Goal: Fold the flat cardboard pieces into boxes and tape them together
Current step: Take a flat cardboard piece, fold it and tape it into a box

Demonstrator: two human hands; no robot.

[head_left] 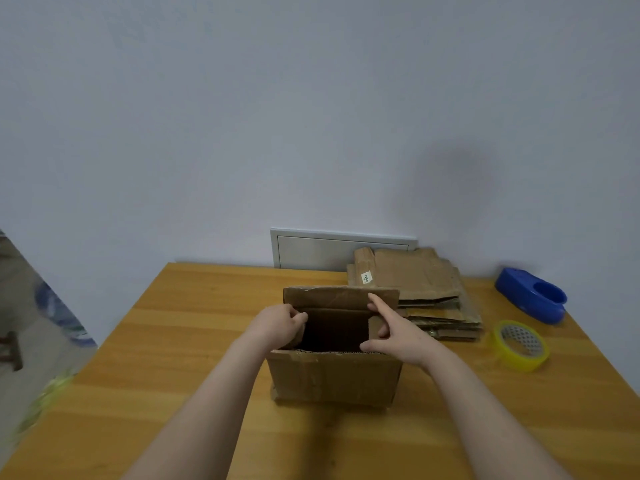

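Your left hand (280, 323) is curled over the left rim of the box (332, 375), fingers hooked inside and gripping it. Your right hand (398, 336) is on the opposite rim: the forefinger lies straight against the far flap (339, 297), which stands upright, while the thumb and the other fingers pinch the small right flap (374, 323). So both hands are on cardboard, one to each side of the opening.

The box stands upright in the middle of the wooden table (173, 341) with its top open. Its inside is dark, and I can't tell what, if anything, it holds.

Now the count. One standing box. Just behind it to the right is one stack of flat cardboard pieces (426, 285), several deep, too overlapped to number. Further right of the box lies one yellow tape roll (521, 344), on its side. Beyond that roll, one blue tape dispenser (531, 294).
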